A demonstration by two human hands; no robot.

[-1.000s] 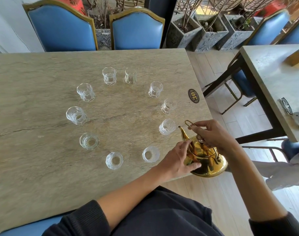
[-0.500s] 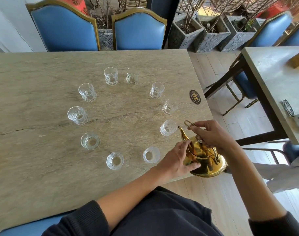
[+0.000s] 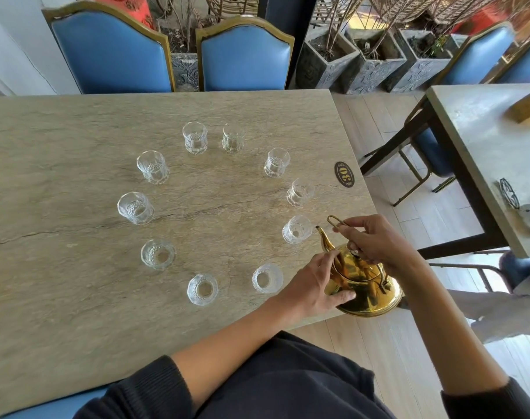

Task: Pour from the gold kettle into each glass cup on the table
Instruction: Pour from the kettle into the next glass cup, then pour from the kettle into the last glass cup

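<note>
A shiny gold kettle [image 3: 366,291] is at the table's near right corner, its spout pointing up and left toward the nearest glass cup [image 3: 297,229]. My right hand [image 3: 375,240] grips the kettle's wire handle from above. My left hand [image 3: 315,282] cups the kettle's left side, thumb on its belly. Several clear cut-glass cups stand upright in a ring on the stone table [image 3: 61,297], among them one [image 3: 267,278] just left of my left hand and one [image 3: 300,192] farther back on the right.
An oval "30" plaque [image 3: 344,173] lies near the table's right edge. Two blue chairs [image 3: 245,55] stand behind the table. A second table [image 3: 484,152] with a wooden box [image 3: 528,110] is across a floor gap at right. Stone planters [image 3: 363,62] line the back.
Both hands and the kettle have stayed almost in place at the table's corner. The view has shifted slightly. The cups have not moved.
</note>
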